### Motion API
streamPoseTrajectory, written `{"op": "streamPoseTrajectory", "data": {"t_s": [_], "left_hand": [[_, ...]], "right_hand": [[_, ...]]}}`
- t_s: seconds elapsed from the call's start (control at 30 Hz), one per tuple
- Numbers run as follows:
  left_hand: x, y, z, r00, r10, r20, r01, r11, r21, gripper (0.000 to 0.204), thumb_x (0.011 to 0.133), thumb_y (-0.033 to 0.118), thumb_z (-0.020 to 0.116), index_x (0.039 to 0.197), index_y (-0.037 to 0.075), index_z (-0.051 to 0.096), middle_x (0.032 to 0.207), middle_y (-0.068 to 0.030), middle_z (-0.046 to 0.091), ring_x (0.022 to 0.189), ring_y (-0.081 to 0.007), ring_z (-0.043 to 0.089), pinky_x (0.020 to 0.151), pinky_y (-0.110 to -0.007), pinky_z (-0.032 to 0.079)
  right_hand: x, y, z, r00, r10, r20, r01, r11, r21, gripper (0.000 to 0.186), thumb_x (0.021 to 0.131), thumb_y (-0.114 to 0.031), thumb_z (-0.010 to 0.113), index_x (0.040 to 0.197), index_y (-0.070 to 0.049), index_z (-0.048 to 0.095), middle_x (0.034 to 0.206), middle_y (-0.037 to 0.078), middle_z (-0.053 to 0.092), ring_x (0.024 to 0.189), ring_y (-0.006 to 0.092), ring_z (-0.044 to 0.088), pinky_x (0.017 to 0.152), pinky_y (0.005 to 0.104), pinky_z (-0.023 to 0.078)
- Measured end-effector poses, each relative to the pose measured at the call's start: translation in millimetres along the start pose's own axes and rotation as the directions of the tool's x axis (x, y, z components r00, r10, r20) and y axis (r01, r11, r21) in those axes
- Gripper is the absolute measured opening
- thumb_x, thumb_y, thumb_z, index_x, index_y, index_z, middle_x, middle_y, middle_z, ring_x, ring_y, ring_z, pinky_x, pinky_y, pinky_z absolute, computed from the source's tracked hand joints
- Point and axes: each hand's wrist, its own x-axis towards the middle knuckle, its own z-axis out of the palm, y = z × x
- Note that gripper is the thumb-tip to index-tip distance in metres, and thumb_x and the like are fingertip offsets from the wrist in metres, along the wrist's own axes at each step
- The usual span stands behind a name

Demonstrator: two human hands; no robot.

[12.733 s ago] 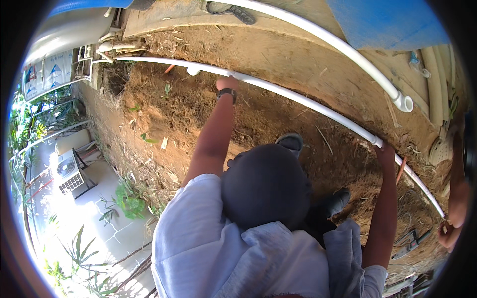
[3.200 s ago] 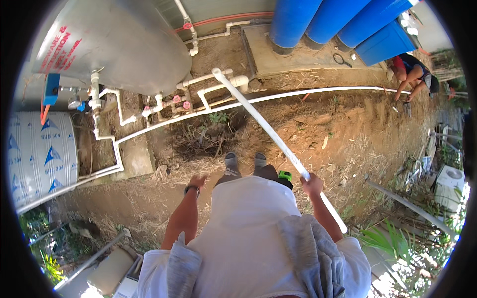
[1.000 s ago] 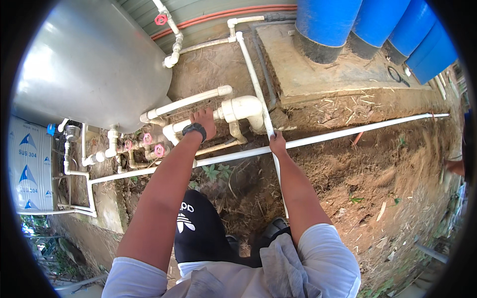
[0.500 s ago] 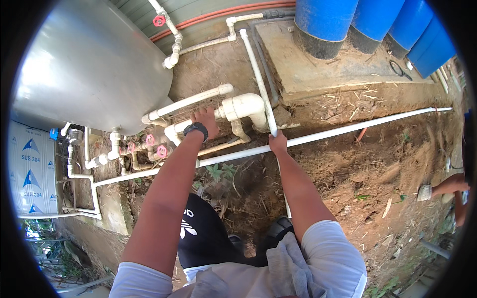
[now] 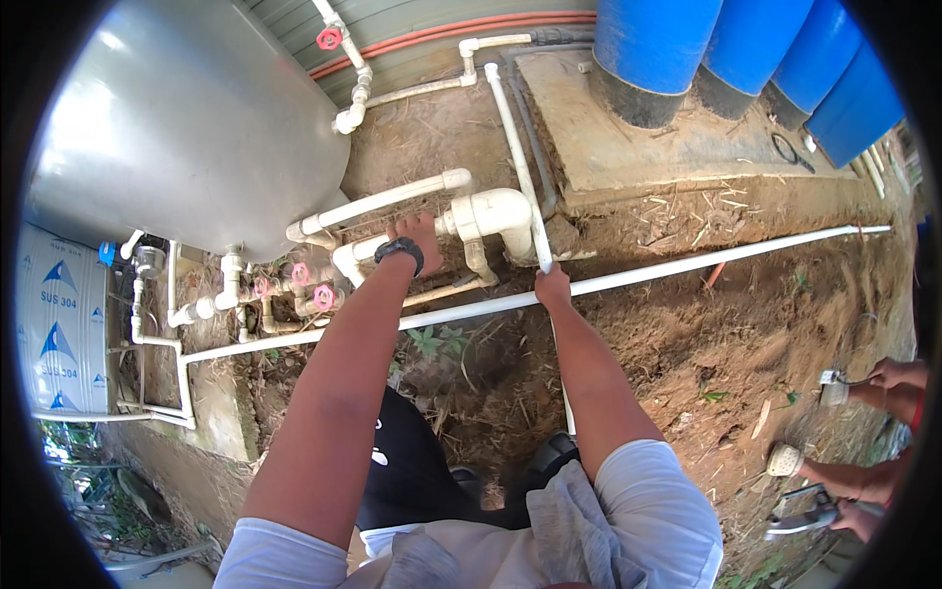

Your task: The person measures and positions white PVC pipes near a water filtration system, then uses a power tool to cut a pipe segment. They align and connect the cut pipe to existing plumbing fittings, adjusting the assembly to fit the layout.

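Thin pipe point(image 5: 518, 128): white, slender, smooth plastic; runs from the concrete slab point(image 5: 628, 147) down past the elbow to the right hand.
Right hand point(image 5: 552, 288): closed around the thin pipe's lower stretch, hiding it there.
Left hand point(image 5: 420, 234): laid on the thick pipe point(image 5: 368, 250); fingers hidden, grip unclear.
Elbow fitting point(image 5: 496, 211): bulky, rounded, white.
Tank point(image 5: 177, 118): curved grey metal, cut off at left.
Ground point(image 5: 746, 324): dry soil, scattered straw.
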Motion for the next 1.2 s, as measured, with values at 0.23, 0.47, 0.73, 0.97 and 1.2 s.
{"op": "streamPoseTrajectory", "data": {"t_s": [0.23,0.47,0.73,0.97,1.2], "left_hand": [[-3,1,-2,0.999,-0.021,0.027,0.021,1.000,-0.005,0.092,0.080,0.040,0.077,0.151,0.006,0.028,0.152,-0.0248,0.034,0.145,-0.0415,0.030,0.121,-0.057,0.017],[-11,12,-14,0.998,-0.041,0.054,0.043,0.999,-0.027,0.108,0.075,0.048,0.079,0.156,0.006,0.021,0.155,-0.0254,0.032,0.146,-0.0418,0.028,0.122,-0.057,0.016],[-6,7,-3,0.999,-0.041,-0.017,0.041,0.999,-0.024,0.113,0.069,0.052,0.082,0.155,0.008,0.024,0.151,-0.0258,0.036,0.143,-0.0416,0.033,0.119,-0.056,0.021],[-10,10,-14,0.996,-0.045,0.074,0.047,0.999,-0.020,0.113,0.073,0.052,0.078,0.157,0.006,0.017,0.156,-0.0259,0.030,0.147,-0.0420,0.027,0.121,-0.057,0.016],[-9,11,-13,0.995,-0.052,0.082,0.055,0.998,-0.037,0.113,0.073,0.051,0.078,0.157,0.007,0.017,0.157,-0.0252,0.029,0.147,-0.0425,0.027,0.122,-0.057,0.015]], "right_hand": [[6,4,3,0.999,-0.033,0.040,0.035,0.999,-0.041,0.042,0.096,-0.031,0.059,0.122,0.001,0.053,0.112,0.030,0.067,0.108,0.0476,0.064,0.092,0.0546,0.051],[15,11,3,0.998,-0.040,0.044,0.041,0.999,-0.028,0.045,0.095,-0.032,0.059,0.123,0.003,0.053,0.113,0.033,0.066,0.109,0.0498,0.062,0.094,0.0554,0.050],[12,3,-3,0.996,-0.008,0.086,0.011,1.000,-0.030,0.047,0.096,-0.031,0.059,0.129,0.002,0.051,0.119,0.031,0.065,0.113,0.0472,0.062,0.096,0.0533,0.049],[11,3,-3,0.995,-0.026,0.091,0.029,0.999,-0.030,0.050,0.095,-0.031,0.060,0.129,0.005,0.052,0.120,0.031,0.065,0.115,0.0471,0.061,0.097,0.0534,0.049],[15,6,-1,0.998,0.002,0.068,-0.003,1.000,0.011,0.049,0.094,-0.032,0.062,0.127,0.004,0.055,0.118,0.031,0.065,0.114,0.0474,0.061,0.098,0.0534,0.049]]}}
